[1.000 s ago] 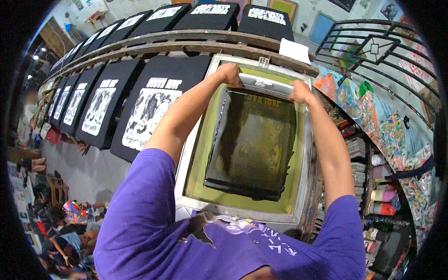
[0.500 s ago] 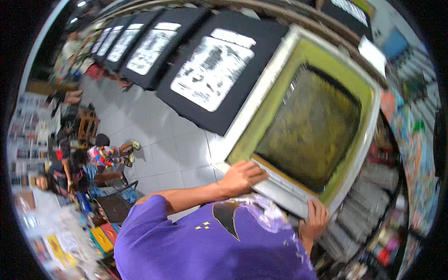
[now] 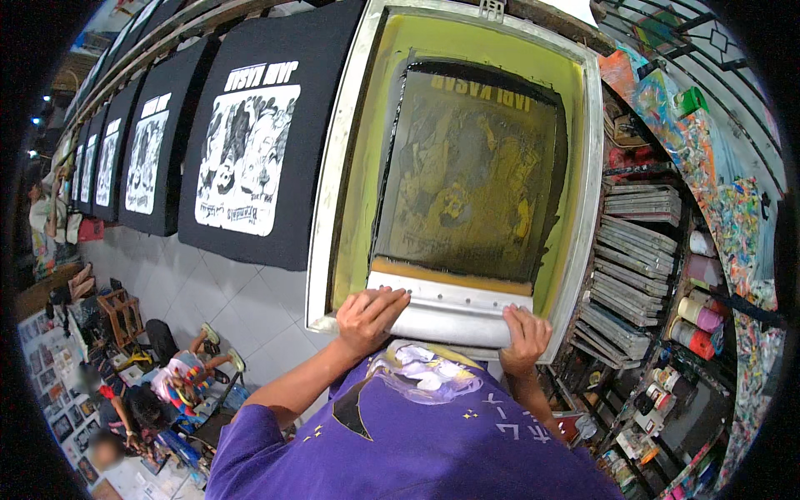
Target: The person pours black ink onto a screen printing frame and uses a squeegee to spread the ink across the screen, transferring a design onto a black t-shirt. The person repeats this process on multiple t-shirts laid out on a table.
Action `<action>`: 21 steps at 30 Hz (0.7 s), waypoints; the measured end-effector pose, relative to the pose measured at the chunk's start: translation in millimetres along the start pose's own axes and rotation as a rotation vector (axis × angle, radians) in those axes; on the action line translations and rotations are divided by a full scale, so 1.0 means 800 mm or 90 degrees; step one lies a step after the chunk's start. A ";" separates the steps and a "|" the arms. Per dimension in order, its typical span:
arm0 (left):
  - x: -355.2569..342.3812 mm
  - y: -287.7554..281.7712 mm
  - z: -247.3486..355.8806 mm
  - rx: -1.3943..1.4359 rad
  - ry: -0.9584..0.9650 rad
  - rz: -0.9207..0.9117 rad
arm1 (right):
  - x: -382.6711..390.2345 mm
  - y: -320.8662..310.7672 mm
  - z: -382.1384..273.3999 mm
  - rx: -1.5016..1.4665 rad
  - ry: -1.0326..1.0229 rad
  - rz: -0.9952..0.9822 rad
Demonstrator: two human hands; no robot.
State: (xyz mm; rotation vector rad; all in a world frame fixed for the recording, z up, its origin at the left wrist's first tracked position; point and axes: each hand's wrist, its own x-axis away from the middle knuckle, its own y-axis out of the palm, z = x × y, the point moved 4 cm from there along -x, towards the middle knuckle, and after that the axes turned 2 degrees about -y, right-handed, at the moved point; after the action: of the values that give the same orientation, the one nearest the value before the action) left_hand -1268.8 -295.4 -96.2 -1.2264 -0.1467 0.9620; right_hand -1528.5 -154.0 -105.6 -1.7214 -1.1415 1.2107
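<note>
Both my hands hold a wide squeegee [image 3: 450, 320] with a silver metal handle and an amber blade. My left hand [image 3: 371, 319] has its fingers curled over the handle's left end, and my right hand [image 3: 525, 335] grips the right end. The squeegee lies across the near end of a printing screen [image 3: 590, 167] with a pale metal frame and yellow-green mesh. Dark ink film covers the mesh's middle [image 3: 467, 167], where a faint picture shows through. Beneath the blade, the edge meets the mesh close to my purple shirt. Whatever lies under the screen is hidden.
Left of the screen, several black shirts [image 3: 192, 200] with white prints lie in a row on boards. To the right are stacked frames [image 3: 629, 267], ink jars [image 3: 700, 312] and a paint-spattered surface [image 3: 717, 192]. People sit on the tiled floor [image 3: 250, 287] at lower left.
My view has turned, so the screen now stands straighter and further left, and the picture is sharper. Both hands still grip the squeegee at the screen's near end.
</note>
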 end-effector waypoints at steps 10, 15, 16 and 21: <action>-0.248 0.097 -0.143 -0.043 0.072 0.058 | -0.278 0.077 0.130 0.059 -0.097 0.071; -0.425 0.096 -0.209 -0.146 -0.045 -0.157 | -0.450 0.054 0.170 0.073 -0.097 -0.054; -0.463 0.088 -0.217 -0.124 -0.023 -0.176 | -0.482 0.044 0.179 0.086 -0.036 -0.168; -0.512 0.047 -0.205 -0.116 0.042 -0.346 | -0.503 -0.010 0.155 -0.012 -0.070 -0.357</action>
State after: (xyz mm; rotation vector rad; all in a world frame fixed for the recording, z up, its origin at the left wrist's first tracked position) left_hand -1447.5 -695.5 -32.5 -1.2895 -0.4972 0.4418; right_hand -1714.5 -520.1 -10.8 -1.2298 -1.5698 0.9470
